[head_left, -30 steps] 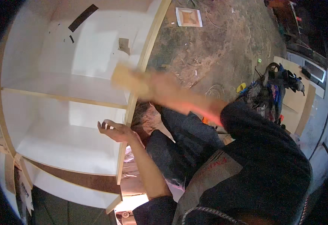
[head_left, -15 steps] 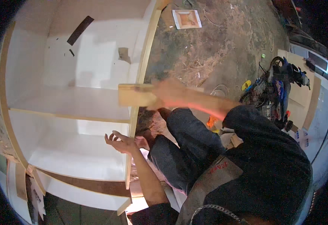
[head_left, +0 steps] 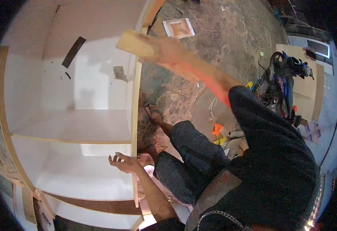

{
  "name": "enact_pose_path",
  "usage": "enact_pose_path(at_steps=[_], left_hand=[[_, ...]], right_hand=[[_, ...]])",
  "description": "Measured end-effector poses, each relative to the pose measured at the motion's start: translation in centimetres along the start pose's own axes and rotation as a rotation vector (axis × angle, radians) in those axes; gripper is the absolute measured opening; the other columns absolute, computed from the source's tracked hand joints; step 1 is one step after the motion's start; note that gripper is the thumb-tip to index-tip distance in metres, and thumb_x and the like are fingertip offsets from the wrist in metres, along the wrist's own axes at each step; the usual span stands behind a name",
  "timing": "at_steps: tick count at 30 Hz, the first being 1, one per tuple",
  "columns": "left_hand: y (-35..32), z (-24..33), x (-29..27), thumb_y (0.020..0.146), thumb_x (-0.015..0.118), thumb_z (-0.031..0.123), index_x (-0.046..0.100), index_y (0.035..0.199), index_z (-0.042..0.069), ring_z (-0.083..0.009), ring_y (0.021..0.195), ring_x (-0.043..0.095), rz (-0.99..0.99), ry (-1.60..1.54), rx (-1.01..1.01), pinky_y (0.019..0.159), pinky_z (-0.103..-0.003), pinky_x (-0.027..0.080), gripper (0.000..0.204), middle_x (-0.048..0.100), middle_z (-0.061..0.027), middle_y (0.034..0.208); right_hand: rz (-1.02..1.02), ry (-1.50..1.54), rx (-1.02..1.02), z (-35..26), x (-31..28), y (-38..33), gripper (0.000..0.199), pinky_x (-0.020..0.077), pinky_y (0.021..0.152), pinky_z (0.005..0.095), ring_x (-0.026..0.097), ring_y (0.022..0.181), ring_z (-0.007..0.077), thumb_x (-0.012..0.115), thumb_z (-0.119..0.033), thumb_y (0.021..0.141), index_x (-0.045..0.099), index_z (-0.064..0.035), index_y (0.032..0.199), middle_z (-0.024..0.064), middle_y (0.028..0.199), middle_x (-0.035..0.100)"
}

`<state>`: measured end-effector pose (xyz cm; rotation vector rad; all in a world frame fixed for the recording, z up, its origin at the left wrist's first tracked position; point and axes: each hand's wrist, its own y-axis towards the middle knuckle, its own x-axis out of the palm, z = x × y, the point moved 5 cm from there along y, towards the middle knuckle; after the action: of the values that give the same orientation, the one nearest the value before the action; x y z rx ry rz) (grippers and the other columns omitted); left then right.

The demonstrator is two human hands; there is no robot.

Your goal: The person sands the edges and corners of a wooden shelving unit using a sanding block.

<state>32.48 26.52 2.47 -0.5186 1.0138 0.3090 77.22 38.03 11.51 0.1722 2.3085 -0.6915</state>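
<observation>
And there goes the right hand (head_left: 167,51), carrying the pale block (head_left: 134,43) farther up the side edge (head_left: 135,111) of the cabinet (head_left: 80,173), well past the divider shelf (head_left: 72,140)! That grip is clamped on the block's near end, blurred though the fingers are, seemingly to leave the other end free to lap across the edge; whether it touches there, I can't tell. Down by the lower compartment's right edge, the left hand (head_left: 126,163) hangs half-curled, fingers apart, nothing visible in it, perhaps kept there for balance. Inside the upper compartment lie a dark strip (head_left: 74,52) and a brownish patch (head_left: 119,73), both clear of the block's end. Outward again: a printed sheet (head_left: 179,28) lies on the floor (head_left: 180,90) beyond that edge, and a motorbike (head_left: 281,81) stands well apart, over to the right.
</observation>
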Motion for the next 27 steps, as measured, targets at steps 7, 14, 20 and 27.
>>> enact_pose_path(at_steps=[7,14,20,27], left_hand=[[0.6,-1.7,0.5,0.101,0.048,0.061,0.045,0.14,0.011,-0.0352,0.087,0.068,0.011,0.014,0.049,0.067,-0.051,0.053,0.064,0.066,-0.0173,0.111],[0.1,-0.1,-0.4,0.102,0.048,0.054,0.047,0.141,0.012,-0.0323,0.084,0.068,-0.024,0.015,-0.051,0.068,-0.048,0.053,0.057,0.067,-0.0158,0.111],[0.5,-0.9,0.0,0.102,0.049,0.053,0.047,0.14,0.012,-0.0332,0.084,0.067,0.012,0.029,-0.022,0.069,-0.048,0.053,0.056,0.067,-0.0158,0.112],[0.1,-0.3,-0.2,0.102,0.048,0.054,0.047,0.139,0.013,-0.033,0.084,0.067,-0.003,-0.011,-0.019,0.071,-0.049,0.053,0.055,0.067,-0.0155,0.11]], right_hand=[[-0.071,-0.169,-0.168,1.6,1.9,0.4,0.078,0.0529,0.1,0.0432,0.069,0.11,0.0348,0.069,-0.055,0.085,0.04,-0.0348,0.155,0.0181,0.121,0.07],[-0.242,-0.577,-0.063,0.5,4.4,-1.4,0.083,0.0546,0.096,0.0391,0.069,0.108,0.033,0.068,-0.059,0.087,0.036,-0.028,0.158,0.0122,0.123,0.07],[0.079,-0.243,-0.162,1.4,2.2,2.7,0.088,0.0544,0.093,0.0481,0.071,0.102,0.0375,0.07,-0.065,0.079,0.041,-0.0316,0.155,0.0193,0.111,0.073],[-0.025,-0.442,-0.153,2.1,1.6,3.5,0.09,0.0547,0.089,0.0466,0.069,0.106,0.036,0.064,-0.075,0.079,0.042,-0.0321,0.155,0.0178,0.116,0.07]])
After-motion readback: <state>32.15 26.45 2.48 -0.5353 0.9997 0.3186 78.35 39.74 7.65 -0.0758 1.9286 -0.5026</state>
